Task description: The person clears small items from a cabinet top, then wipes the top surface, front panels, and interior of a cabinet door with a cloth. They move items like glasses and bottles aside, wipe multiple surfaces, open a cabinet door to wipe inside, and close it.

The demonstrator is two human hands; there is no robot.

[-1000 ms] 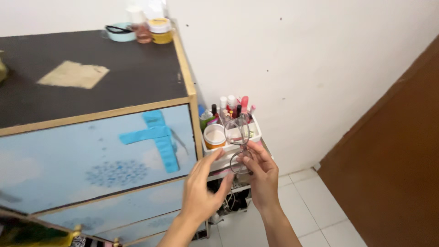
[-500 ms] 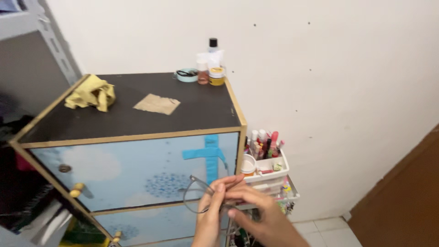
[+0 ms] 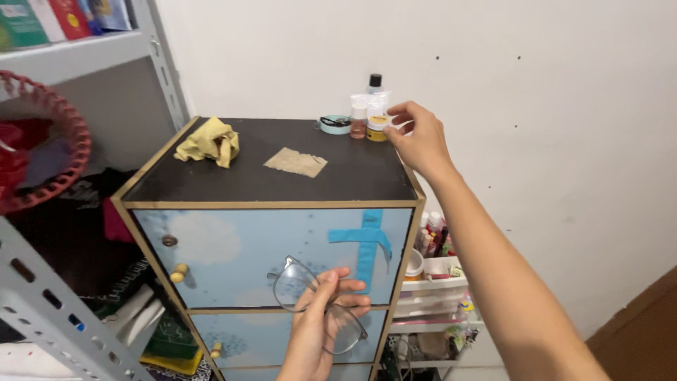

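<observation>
While the left hand [image 3: 317, 331] grasps the eyeglasses [image 3: 317, 303], the right hand's [image 3: 417, 137] loosely spread fingers nearly touch the small bottles [image 3: 370, 113] at the cabinet top's [image 3: 268, 176] back right corner.

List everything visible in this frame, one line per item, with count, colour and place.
eyeglasses: 1, thin dark frame, held low in front of the cabinet
small bottles: a cluster, clear and amber, back of the cabinet top
cabinet: 1, black top, light blue fronts
yellow cloth: 1, crumpled, on the cabinet top at left
paper scrap: 1, tan, mid cabinet top
red basket: 1, far left
left hand: holding the eyeglasses
right hand: open, at the small bottles
</observation>
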